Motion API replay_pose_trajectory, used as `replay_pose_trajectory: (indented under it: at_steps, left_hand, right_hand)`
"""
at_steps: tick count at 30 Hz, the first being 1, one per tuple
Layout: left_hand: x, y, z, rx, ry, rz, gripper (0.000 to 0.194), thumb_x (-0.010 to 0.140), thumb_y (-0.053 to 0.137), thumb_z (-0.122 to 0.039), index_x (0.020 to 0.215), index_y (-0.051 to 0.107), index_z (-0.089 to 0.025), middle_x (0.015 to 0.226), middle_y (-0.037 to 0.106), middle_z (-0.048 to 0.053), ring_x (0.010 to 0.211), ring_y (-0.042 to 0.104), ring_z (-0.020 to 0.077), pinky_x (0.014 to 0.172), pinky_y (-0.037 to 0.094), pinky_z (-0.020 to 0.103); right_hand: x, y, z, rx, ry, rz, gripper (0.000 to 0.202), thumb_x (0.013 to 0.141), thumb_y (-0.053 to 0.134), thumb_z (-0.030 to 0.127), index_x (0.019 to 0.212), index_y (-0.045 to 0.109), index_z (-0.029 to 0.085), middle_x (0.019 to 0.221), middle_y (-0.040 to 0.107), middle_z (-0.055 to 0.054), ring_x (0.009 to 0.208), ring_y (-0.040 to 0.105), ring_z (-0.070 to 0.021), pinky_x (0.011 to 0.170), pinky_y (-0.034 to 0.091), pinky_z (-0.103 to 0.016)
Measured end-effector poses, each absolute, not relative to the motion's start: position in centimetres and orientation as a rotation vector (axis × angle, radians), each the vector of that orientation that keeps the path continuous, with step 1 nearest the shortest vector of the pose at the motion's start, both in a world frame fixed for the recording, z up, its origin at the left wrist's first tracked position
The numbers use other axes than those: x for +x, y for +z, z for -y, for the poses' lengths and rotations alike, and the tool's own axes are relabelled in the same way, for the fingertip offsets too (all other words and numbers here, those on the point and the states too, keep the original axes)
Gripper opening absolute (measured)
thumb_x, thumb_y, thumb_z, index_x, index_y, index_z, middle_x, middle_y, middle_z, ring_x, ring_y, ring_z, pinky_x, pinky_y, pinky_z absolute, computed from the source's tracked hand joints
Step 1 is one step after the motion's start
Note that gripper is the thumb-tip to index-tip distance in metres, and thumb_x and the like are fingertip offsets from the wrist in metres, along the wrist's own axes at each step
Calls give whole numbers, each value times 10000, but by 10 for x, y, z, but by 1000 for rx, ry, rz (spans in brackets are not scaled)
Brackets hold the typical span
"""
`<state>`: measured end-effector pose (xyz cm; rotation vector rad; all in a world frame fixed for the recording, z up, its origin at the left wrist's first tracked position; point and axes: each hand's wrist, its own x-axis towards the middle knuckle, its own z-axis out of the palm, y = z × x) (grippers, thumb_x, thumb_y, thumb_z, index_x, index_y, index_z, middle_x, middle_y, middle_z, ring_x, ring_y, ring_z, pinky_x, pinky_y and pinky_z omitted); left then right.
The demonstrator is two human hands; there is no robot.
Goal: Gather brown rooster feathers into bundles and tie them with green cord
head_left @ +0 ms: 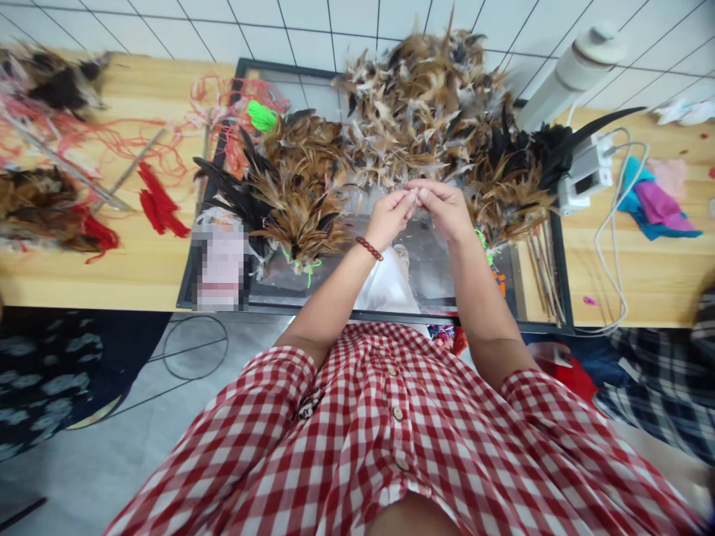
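My left hand [392,214], with a brown bead bracelet [369,249] at its wrist, meets my right hand [447,208] over the middle of a black-framed glass panel [430,286]. The fingers of both are closed in a pinch, tip to tip. Whatever they hold is too small to name. Just beyond them rises a big heap of brown and pale feathers [418,112]. A bundle of brown and black feathers [302,186] tied with green yarn lies left of my hands. Another such bundle [508,179] is at their right.
A white bottle [570,78] and a white power adapter [586,171] with cables stand at right, near coloured cloth scraps [659,197]. Thin sticks [541,272] lie on the frame's right side. Leftward are a phone [220,264], red yarn [159,201], green yarn [262,117] and more feathers [45,205].
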<state>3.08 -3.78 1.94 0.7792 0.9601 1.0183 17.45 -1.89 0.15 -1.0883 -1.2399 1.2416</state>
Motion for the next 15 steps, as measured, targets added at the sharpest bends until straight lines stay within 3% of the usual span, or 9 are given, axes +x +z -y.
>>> replay_pose_trajectory:
  at_steps: [3,7,12,15]
  left_hand:
    - [31,17,38,781,1005,-951,453,942,795,-413,658,531,-178,526,437,-71,436,316,20,439,218,175]
    - [32,13,38,757,983,-920,467,959,748,-525,715,545,-183,565,508,-59,432,309,16,439,238,170]
    - [30,12,36,754,986,-973,451,941,789,-455,681,547,-175,527,445,-71,429,316,13,438,217,175]
    - [27,12,33,690,1029,-988,451,893,825,-507,701,580,-181,522,423,-77,429,301,10,436,200,182]
  right_hand:
    - [173,2,19,-1043,1246,1246,522,647,945,710,766,752,240,937,775,-37,861,710,-185,771,616,-334]
    - [169,1,19,-1126,1211,1267,539,703,908,724,743,672,241,953,718,-37,804,669,-171,702,575,-315]
    - [167,-5,15,-1120,1027,1393,549,754,831,780,768,684,252,895,685,-33,895,655,-198,842,576,-351]
    - [182,-8,9,-1179,849,1370,475,840,767,748,862,729,275,915,701,-25,933,675,-210,901,574,-378]
